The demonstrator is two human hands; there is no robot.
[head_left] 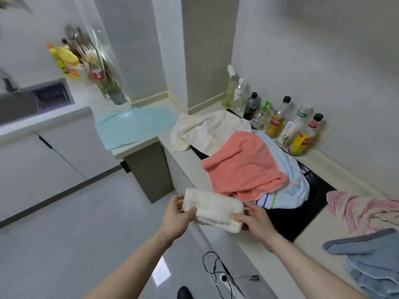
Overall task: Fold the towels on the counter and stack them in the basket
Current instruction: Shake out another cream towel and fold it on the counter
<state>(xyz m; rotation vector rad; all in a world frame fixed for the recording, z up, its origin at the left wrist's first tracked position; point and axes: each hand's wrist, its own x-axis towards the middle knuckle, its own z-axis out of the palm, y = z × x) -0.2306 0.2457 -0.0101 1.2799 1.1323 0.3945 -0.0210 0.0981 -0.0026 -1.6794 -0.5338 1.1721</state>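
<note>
Item in hand: small cream terry towel, folded into a thick oblong (212, 209), held at the near edge of the pale stone counter (172, 147), partly over the floor.
Left hand (176, 214): grips the towel's left end, thumb on top and fingers curled beneath, pinching the layers.
Right hand (254, 219): grips the right end, thumb across the top face, fingers curled under the fold.
Step, judged: final fold or squaring-up before stacking.
Method advised: keep both pinches on all layers, align edges, press the crease flat on the counter, carry level so the layers do not slip.
Basket: not in view.
Unfolded stock, centre: large cream towel (211, 130); coral waffle-weave towel (244, 165) lying over a pale blue towel with blue and green stripes (287, 186), all on the black glass hob (302, 212).
Unfolded stock, left: mint green towel (131, 124), spread flat.
Unfolded stock, right: pink fluffy towel (362, 210); grey-blue towel (371, 255).
Backdrop: row of about 9 bottles against the wall (278, 119).
Writing: yellow and red labels on 2 bottles, blurred; no brand legible.
</note>
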